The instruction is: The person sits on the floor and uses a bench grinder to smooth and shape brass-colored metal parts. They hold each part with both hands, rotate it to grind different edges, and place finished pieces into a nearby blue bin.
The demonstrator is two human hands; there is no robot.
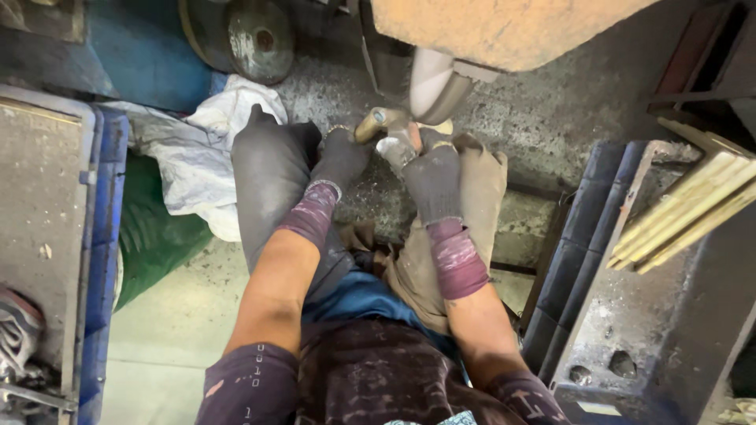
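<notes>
Both my hands wear dark grey gloves with maroon cuffs. My left hand (340, 160) and my right hand (431, 179) together grip a small brass-coloured metal fitting (383, 126) just in front of my knees. The fitting is pressed up against a pale spinning wheel (431, 86) that hangs below a tan machine housing (496, 27). A silvery part of the fitting (394, 149) shows between my hands. My fingers hide most of the piece.
A white sack (206, 149) lies on the floor at my left, beside a blue crate (101, 260) with metal parts. A dark blue crate (587, 228), long brass-coloured bars (693, 208) and a grey metal block (654, 330) stand at my right. A round metal disc (260, 39) sits behind.
</notes>
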